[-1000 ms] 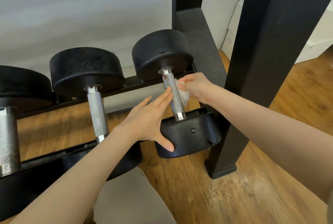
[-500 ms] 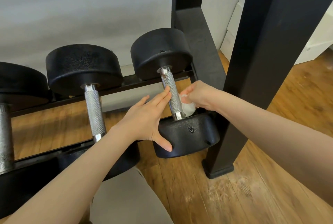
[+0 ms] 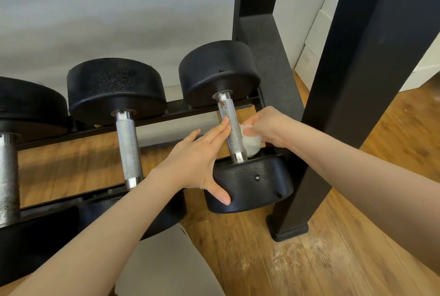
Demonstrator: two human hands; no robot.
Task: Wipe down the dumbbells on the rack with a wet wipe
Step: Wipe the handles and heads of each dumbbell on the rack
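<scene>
The left hand (image 3: 192,165) stayed open, straight fingers braced against the rightmost dumbbell's knurled handle (image 3: 232,129) on the rack (image 3: 166,115). The right hand (image 3: 266,126), its grip pinching the bunched wet wipe (image 3: 250,144), had slid down the handle's right side, so that handle looked nearly done.

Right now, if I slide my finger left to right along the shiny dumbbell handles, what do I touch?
Leftmost handle → middle handle → left hand → right handle → wet wipe → right hand → black post.

Black rack rails (image 3: 190,111) over wood floor (image 3: 309,260); three black-headed dumbbells (image 3: 128,143) side by side across them
</scene>
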